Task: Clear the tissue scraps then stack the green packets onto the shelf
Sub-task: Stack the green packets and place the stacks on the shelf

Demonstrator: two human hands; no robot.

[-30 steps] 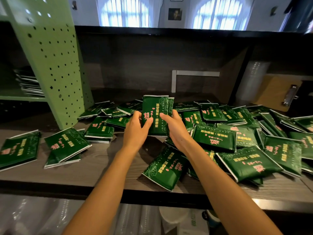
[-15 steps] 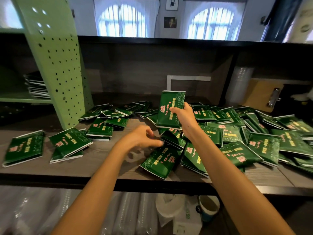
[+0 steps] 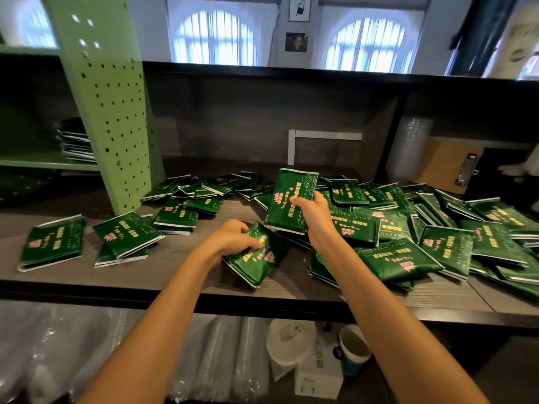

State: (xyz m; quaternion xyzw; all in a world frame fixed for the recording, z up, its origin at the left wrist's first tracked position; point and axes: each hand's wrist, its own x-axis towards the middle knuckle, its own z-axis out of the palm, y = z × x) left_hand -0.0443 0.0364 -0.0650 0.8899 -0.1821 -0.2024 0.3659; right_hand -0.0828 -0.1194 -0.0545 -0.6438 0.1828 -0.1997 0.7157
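Many green packets lie scattered over the dark wooden counter, heaped thickest at the right. My right hand grips a small upright bundle of green packets above the heap. My left hand closes on a single green packet lying near the counter's front edge. A light green perforated shelf unit stands at the left, with a flat stack of packets on its shelf board. I see no tissue scraps.
Two loose packets lie at the left front. A clipboard leans at the back right. Below the counter are sleeves of plastic cups, a white box and a paper cup.
My left hand let go of the bundle, dropped to the counter and took hold of a single packet. My right hand kept the bundle and shifted slightly right.
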